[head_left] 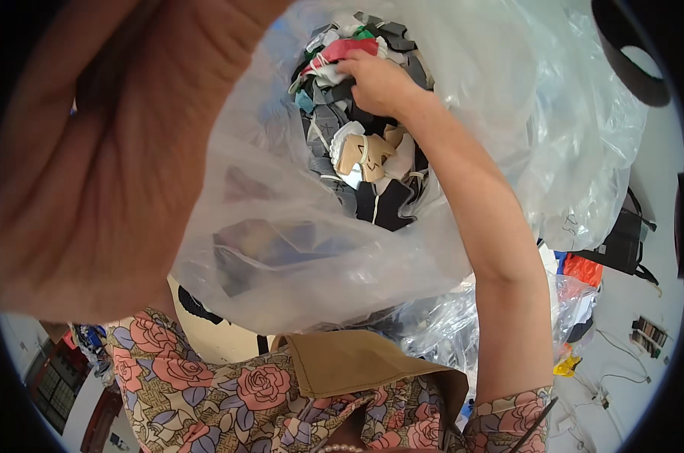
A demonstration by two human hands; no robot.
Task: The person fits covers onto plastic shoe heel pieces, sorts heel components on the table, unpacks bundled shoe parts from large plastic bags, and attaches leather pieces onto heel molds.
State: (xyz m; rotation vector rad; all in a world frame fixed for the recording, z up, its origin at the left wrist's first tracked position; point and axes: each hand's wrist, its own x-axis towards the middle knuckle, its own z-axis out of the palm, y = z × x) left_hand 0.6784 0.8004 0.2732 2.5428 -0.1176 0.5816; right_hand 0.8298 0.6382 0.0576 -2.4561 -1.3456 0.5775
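Observation:
A large clear plastic bag (296, 226) fills the middle of the view, its mouth open and stuffed with several fabric scraps (372, 181) in grey, black, tan, white and red. My right hand (379, 81) reaches deep into the bag and is closed on a white and red scrap (334, 60) near the top of the heap. My left hand (108, 143) is very close to the camera at the upper left, blurred, pressed against the bag's rim; its fingers are hidden.
A tan cloth (349, 362) lies over my flowered dress at the bottom. More clear plastic (463, 325) is bunched under the bag. At right sit a black bag (621, 241), an orange item (583, 268) and cables on a pale floor.

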